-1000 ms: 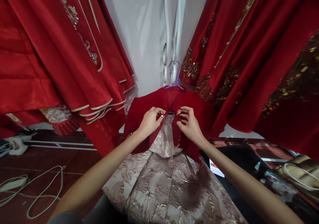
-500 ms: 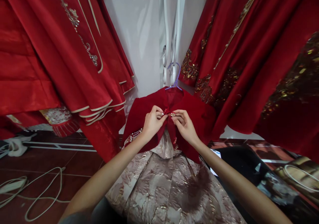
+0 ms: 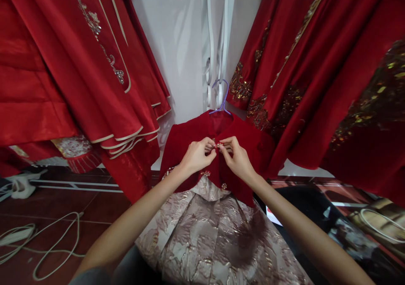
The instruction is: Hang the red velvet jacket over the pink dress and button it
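Observation:
A short red jacket (image 3: 183,143) hangs on a purple hanger (image 3: 225,101), over a pale pink brocade skirt (image 3: 193,230). My left hand (image 3: 200,153) pinches one side of a beaded knot button (image 3: 217,145) at the jacket's upper front. From the other side, my right hand (image 3: 234,153) grips the same fastening between thumb and fingers. Both hands are closed and meet at the centre front. Lower down, a beaded clasp half (image 3: 205,174) lies on the left front edge and another beaded piece (image 3: 224,186) on the right one.
Red gowns with cream piping (image 3: 126,120) hang on the left, and sequinned red gowns (image 3: 303,107) on the right. Behind the jacket are white doors (image 3: 177,44) with long handles. A white cable (image 3: 74,234) loops over the tiled floor at the left.
The two front edges of the jacket have come together under my hands. My left hand has shifted slightly right and down, and the lower left clasp half now shows.

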